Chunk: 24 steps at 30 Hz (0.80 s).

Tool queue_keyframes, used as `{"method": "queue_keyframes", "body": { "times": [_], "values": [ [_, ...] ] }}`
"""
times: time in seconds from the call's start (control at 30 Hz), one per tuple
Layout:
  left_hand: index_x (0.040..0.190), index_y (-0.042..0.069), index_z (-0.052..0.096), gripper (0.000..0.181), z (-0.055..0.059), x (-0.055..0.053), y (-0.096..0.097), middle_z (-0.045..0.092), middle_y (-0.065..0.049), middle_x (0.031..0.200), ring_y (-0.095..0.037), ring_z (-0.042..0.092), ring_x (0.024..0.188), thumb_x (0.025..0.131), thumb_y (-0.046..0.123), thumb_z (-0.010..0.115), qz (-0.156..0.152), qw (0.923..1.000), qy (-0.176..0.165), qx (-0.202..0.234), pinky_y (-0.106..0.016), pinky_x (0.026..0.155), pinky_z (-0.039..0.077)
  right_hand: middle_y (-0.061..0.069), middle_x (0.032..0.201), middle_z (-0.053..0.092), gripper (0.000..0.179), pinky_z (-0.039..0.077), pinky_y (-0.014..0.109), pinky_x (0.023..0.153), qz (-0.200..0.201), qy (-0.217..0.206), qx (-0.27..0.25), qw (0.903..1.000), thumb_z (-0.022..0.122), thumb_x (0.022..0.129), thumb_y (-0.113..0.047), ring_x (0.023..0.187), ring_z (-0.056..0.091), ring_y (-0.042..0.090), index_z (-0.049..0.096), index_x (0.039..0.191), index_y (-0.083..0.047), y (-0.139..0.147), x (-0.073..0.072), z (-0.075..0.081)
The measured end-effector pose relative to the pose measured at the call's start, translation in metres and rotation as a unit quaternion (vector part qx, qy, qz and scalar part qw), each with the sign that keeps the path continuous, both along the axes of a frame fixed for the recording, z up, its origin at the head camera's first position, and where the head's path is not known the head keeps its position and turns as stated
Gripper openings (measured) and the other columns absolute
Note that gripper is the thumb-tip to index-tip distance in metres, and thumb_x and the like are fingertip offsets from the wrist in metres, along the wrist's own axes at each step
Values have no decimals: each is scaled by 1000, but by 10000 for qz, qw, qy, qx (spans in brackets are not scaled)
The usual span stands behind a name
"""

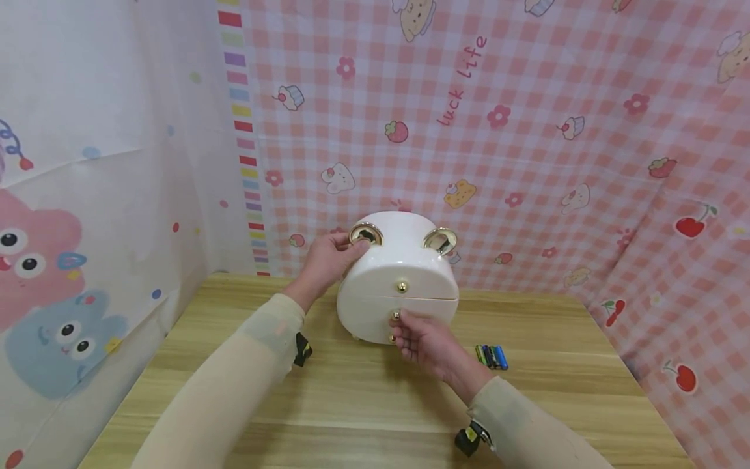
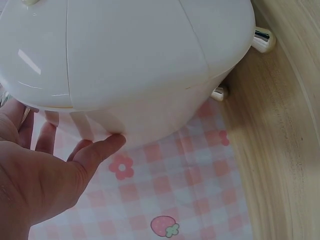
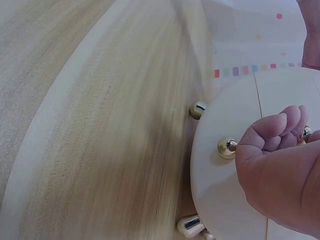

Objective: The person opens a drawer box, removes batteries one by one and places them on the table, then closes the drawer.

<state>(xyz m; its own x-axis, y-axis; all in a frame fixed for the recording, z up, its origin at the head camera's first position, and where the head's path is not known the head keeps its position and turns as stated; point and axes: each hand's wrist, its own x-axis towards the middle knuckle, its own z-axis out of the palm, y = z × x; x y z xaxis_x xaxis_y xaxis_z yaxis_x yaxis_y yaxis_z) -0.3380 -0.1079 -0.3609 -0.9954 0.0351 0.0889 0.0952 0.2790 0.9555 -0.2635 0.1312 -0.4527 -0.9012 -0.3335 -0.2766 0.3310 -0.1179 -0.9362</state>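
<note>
A white rounded box with gold ears, drawers and gold feet stands upright on the table. My left hand holds the box by its left gold ear, thumb in front. In the left wrist view, other fingers of the left hand touch the white shell. My right hand pinches the middle gold knob on the front. Above it sits the top knob; the bottom knob shows beside the curled right fingers.
Several small batteries lie side by side on the wooden table, right of the box. A pink checked cloth hangs behind, and a white printed cloth hangs at the left. Black wrist straps show below both sleeves.
</note>
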Motion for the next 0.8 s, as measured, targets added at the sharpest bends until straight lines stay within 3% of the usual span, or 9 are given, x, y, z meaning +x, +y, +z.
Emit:
{"method": "queue_keyframes", "body": {
  "times": [0.8],
  "values": [
    [130,12,77,45,-2,0,-3,76,-16,127,-23,74,104,98,43,79,-80,10000,6,40,-29,80,64,-3,91,77,37,52,25,74,-13,36,111,9999,55,112,-39,79,65,11,72,114,-7,2,-2,-2]
  ]
}}
